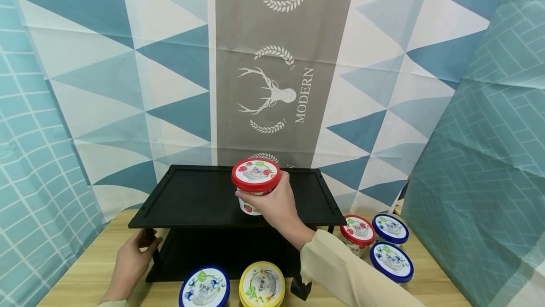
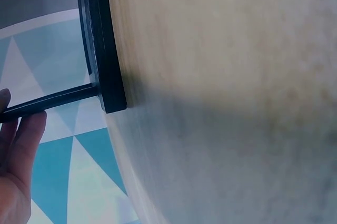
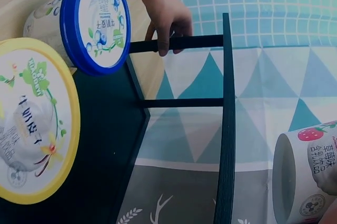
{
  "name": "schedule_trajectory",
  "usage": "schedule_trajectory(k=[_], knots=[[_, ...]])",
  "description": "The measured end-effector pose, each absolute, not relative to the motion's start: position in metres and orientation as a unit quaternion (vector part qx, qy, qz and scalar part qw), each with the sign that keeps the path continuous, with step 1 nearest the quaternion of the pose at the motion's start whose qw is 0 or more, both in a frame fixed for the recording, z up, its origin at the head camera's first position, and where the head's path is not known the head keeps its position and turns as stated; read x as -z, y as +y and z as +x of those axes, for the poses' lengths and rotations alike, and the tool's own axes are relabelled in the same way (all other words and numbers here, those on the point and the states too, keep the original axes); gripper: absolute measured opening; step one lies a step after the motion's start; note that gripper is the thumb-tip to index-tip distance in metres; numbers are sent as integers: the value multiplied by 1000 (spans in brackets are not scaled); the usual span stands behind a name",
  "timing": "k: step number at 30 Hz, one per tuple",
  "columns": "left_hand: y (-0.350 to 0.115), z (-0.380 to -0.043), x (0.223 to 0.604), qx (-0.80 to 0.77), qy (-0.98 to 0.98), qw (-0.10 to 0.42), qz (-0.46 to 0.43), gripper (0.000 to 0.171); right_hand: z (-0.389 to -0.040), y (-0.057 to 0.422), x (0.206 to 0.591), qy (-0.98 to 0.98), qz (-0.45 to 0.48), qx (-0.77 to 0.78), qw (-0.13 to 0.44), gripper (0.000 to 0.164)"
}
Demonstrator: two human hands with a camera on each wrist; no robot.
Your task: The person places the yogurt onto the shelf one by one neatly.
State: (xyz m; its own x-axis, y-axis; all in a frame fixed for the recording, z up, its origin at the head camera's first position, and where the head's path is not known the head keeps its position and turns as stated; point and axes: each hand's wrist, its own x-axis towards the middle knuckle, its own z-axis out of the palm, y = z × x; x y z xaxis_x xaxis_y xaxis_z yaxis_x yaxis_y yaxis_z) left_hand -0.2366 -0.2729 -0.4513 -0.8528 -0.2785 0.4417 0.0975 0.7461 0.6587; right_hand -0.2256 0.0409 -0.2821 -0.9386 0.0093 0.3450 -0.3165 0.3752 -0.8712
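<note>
My right hand [image 1: 272,200] grips a white tub with a red lid and strawberry pictures [image 1: 256,177], over the top board of a black two-tier shelf [image 1: 191,198]. In the right wrist view the base of this strawberry tub [image 3: 308,176] appears beside the top board, apart from it. My left hand [image 1: 133,259] holds the shelf's front left post [image 1: 151,241] between thumb and fingers. That post [image 2: 58,98] also runs between the fingertips in the left wrist view. In front of the shelf stand a blue-lidded tub [image 1: 205,288] and a yellow-lidded tub [image 1: 261,285].
Right of the shelf, another red-lidded tub [image 1: 358,230] stands with two blue-lidded tubs, one farther back [image 1: 390,229] and one nearer [image 1: 391,262]. All rest on a wooden table [image 1: 434,274]. A patterned cloth [image 1: 170,84] hangs close behind the shelf.
</note>
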Motion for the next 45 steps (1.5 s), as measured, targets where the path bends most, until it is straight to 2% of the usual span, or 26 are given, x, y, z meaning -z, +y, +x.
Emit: schedule_trajectory(k=[20, 45], knots=[[-276, -236, 453, 351, -893, 275, 57, 20, -231, 2, 292, -792, 128, -579, 148, 83], [-271, -238, 452, 343, -895, 280, 54, 19, -236, -41, 300, -788, 119, -581, 164, 84]])
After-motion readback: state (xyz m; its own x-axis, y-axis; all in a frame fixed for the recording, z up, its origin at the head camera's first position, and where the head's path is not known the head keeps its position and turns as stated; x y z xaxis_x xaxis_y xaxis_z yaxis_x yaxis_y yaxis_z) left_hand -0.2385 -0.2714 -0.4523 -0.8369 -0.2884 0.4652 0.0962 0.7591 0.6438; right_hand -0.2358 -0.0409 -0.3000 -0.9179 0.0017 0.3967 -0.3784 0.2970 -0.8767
